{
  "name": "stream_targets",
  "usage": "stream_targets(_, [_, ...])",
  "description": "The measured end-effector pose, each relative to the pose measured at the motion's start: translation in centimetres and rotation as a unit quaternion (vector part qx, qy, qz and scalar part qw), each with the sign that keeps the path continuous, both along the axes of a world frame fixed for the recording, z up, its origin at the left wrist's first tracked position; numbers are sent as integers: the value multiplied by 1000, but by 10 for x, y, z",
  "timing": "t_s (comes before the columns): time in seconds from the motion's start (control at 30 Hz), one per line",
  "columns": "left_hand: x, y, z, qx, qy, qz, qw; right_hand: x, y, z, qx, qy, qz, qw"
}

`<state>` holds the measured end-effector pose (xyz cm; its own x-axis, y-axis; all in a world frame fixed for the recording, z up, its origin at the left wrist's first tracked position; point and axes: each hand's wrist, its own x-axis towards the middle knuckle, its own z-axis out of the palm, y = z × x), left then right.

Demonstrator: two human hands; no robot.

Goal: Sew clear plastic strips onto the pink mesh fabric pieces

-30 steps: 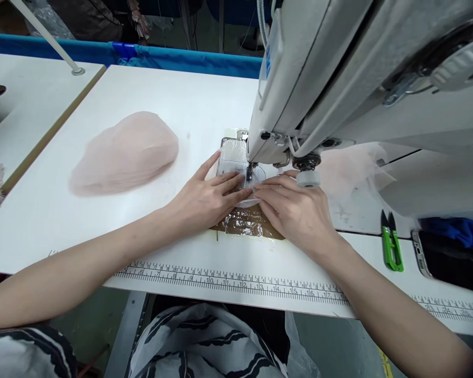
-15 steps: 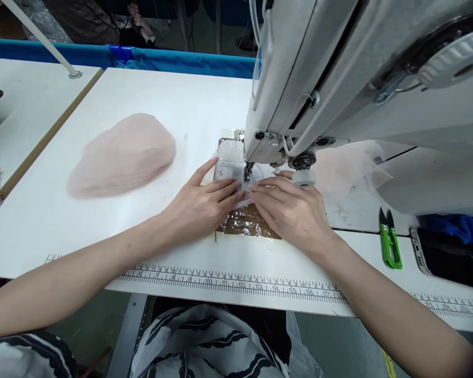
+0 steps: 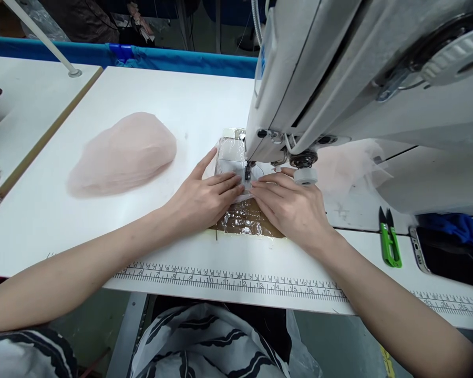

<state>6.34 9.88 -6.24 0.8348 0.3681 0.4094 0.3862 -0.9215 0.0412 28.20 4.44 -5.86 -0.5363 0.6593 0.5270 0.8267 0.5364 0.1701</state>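
Observation:
My left hand [image 3: 205, 197] lies flat with its fingers stretched out, pressing a small sheer pale piece of fabric [image 3: 236, 173] against the bed just left of the presser foot [image 3: 247, 172]. My right hand [image 3: 291, 205] mirrors it on the right, fingers flat on the same piece, fingertips almost meeting the left ones below the needle. The white sewing machine [image 3: 339, 79] hangs over both hands and hides the far end of the piece.
A heap of pale pink tulle [image 3: 122, 155] lies on the white table [image 3: 43, 210] to the left; more tulle [image 3: 347, 168] sits behind the machine. Green thread snips [image 3: 390, 241] and a phone [image 3: 449, 257] lie at the right. A printed ruler [image 3: 236, 283] runs along the front edge.
Both hands have stayed flat on the sheer piece by the presser foot, with only slight shifts of the fingertips; the view has moved a little.

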Motion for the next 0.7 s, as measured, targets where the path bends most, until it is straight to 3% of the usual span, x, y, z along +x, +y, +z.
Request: stream_targets(0.7, [3,9,-6,2,-11,14,1000,0,8,-5,-113,37,-61,991])
